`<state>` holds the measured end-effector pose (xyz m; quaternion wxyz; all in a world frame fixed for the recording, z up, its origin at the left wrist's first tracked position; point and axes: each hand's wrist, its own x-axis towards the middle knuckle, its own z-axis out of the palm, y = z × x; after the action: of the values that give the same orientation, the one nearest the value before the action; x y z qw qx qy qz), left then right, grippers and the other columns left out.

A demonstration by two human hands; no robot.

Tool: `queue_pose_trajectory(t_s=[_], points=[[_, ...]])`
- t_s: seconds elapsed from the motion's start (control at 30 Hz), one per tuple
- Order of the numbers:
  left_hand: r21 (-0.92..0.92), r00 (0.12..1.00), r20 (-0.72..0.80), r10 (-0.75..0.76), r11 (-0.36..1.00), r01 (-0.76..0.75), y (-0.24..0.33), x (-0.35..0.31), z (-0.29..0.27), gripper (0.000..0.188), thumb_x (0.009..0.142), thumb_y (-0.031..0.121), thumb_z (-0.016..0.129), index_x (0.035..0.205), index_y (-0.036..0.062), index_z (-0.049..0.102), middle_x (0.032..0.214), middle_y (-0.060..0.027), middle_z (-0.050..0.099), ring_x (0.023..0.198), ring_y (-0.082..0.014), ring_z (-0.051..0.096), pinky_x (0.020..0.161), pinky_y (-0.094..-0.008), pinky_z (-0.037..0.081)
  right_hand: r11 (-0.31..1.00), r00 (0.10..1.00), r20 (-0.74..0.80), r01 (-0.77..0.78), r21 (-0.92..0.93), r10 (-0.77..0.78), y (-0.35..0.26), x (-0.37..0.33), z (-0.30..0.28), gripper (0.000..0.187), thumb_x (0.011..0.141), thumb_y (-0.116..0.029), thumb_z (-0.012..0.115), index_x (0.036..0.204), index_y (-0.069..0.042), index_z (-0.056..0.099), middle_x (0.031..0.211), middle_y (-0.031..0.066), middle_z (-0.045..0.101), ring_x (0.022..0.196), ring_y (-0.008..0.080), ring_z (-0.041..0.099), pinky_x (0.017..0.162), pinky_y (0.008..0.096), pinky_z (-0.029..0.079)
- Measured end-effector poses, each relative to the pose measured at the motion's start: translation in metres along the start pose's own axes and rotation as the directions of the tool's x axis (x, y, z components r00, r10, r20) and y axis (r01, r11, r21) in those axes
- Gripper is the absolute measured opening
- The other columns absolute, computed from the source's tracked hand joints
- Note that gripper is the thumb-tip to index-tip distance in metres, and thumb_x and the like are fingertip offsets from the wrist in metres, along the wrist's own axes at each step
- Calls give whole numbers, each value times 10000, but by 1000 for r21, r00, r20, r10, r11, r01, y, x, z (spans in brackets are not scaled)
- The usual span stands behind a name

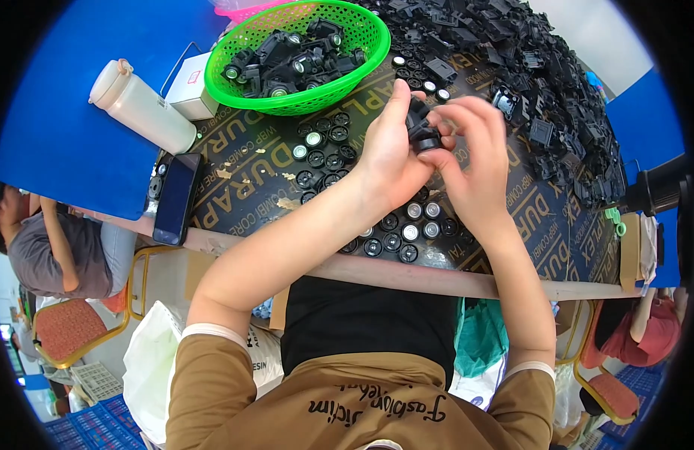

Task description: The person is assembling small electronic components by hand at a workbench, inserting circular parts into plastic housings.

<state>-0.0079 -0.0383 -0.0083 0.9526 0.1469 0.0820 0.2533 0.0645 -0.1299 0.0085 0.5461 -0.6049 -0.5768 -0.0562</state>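
Note:
Above the near middle of the table, my left hand (388,154) is closed around a small black plastic toy-car chassis (417,118), its thumb pointing up along one side. A black wheel (428,143) sits at the lower end of the chassis. My right hand (478,161) is curled in from the right, its thumb and fingertips on that wheel; the fingers partly hide the contact. Loose black wheels, some with silver hubs, lie below my hands (409,233) and left of my left wrist (334,161).
A green basket (302,106) holds similar black assemblies. A large heap of black plastic parts (504,45) covers the far right. At the left are a white bottle (144,109), a white box (193,88) and a phone (177,199). Other people sit at both sides.

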Motion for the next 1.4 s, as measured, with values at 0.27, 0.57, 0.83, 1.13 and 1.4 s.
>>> queue_pose_trajectory(t_s=[0.27, 0.57, 0.83, 1.13, 1.4], points=[[221, 976, -117, 184, 963, -155, -13, -5, 2, 346, 959, 430, 376, 1062, 99, 369, 816, -42, 448, 707, -135, 456, 612, -276, 436, 970, 987, 143, 104, -218, -74, 17, -7, 2, 269, 646, -18, 666, 896, -8, 568, 905, 122, 542, 877, 313, 500, 768, 388, 423], [855, 798, 519, 308, -162, -493, 66, 3, 36, 348, 872, 347, 570, 1042, 53, 495, 828, -96, 563, 784, -183, 555, 698, -323, 449, 958, 976, 108, -206, 200, 187, 18, 18, -49, 336, 779, -55, 636, 1101, -36, 541, 939, 55, 580, 835, 141, 560, 776, 264, 463], [410, 760, 579, 295, -911, 41, 164, 34, 48, 435, 814, 247, 608, 1144, -2, 472, 1067, -222, 537, 982, -377, 518, 839, -416, 426, 885, 760, 556, -53, -462, 335, 28, -31, -108, 391, 745, -92, 650, 1108, -24, 522, 1002, 144, 559, 1005, 315, 506, 875, 376, 414], [747, 891, 394, -225, -486, -453, 35, -11, 29, 239, 821, 233, 616, 908, 12, 640, 767, -123, 639, 696, -229, 618, 631, -318, 479, 860, 790, 341, -457, -229, 510, 44, -37, -93, 207, 794, 24, 595, 997, 21, 553, 816, 42, 572, 726, 91, 535, 640, 218, 449], [853, 937, 312, 159, 387, -349, -2, 6, 13, 426, 775, 287, 732, 995, 8, 498, 867, -34, 571, 790, -69, 537, 685, -223, 460, 601, 776, 373, -630, 491, 508, 35, 28, -47, 272, 898, -111, 521, 1159, -33, 527, 1011, 15, 583, 902, 76, 528, 730, 210, 422]])
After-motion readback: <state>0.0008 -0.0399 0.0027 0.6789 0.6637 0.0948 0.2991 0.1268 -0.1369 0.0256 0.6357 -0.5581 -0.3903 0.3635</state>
